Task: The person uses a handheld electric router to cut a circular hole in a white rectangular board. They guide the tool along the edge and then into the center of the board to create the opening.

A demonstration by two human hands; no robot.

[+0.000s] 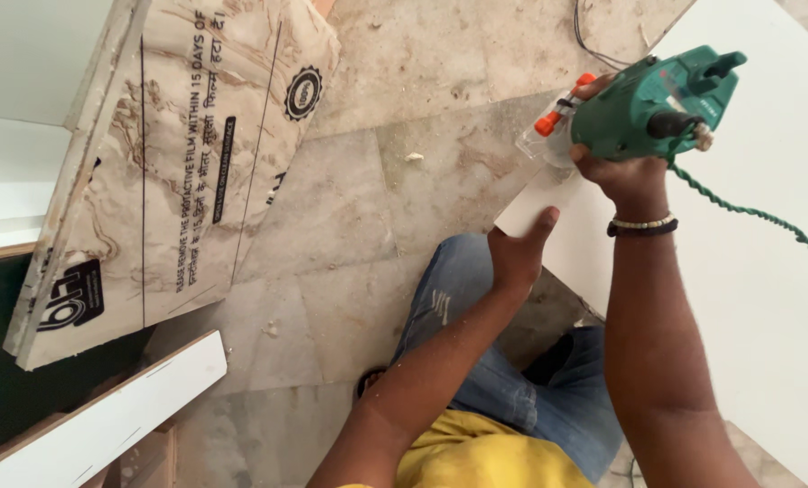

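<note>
The right hand point(622, 172) is wrapped tight around a green power tool point(652, 104), which sits on the corner of a big white board point(765, 271). The left hand point(517, 253) grips the board's edge just below the tool, thumb on top. A curly green cord point(756, 217) runs from the tool across the board.

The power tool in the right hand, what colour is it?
Green, with orange knobs at the front; the tool shows best in the head view.
</note>
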